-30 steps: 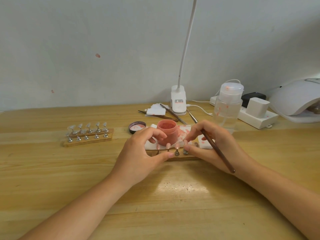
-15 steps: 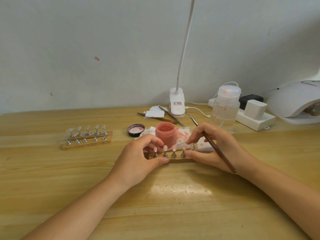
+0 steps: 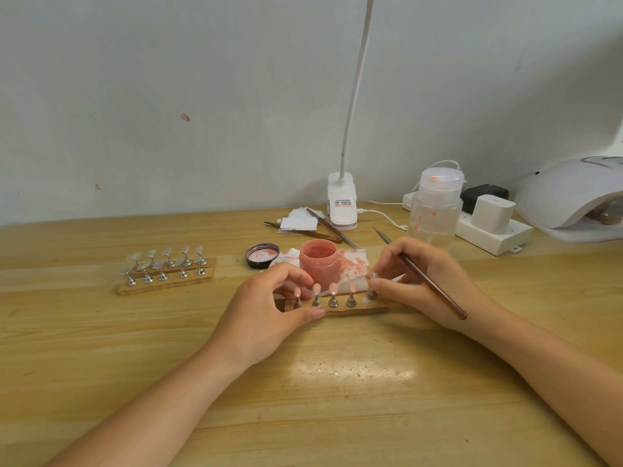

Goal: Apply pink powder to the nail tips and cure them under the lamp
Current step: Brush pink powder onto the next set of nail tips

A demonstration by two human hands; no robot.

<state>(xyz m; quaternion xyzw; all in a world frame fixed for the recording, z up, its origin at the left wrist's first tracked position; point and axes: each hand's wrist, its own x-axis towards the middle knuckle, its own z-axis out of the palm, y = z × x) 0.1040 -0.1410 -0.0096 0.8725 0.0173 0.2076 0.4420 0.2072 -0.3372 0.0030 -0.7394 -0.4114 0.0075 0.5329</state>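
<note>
Wood tabletop, pale grain, glare patch near the front edge w/ both forearms reaching in over it. Mid-tabletop: left hand curls round the left end of a small wooden stand, thumb on its front edge, fingers behind. Right hand keeps a brush tucked between the fingers while thumb and forefinger pinch the rightmost peg. Four nail tips on that stand look pink already; fifth is hidden by the fingertips, can't tell its colour.

Judgement: powder step approx. done for this row, curing not started. Open powder jar sits just behind the stand on a stained tissue, its lid beside it to the left.

Toward the left edge, a second stand holds clear tips, prob. still to coat. Far right corner: white curing lamp, well apart from the stand, plus power strip and clear pump bottle. Back edge: clip desk lamp, spare tools. Plain grey-white wall, few pink specks.
</note>
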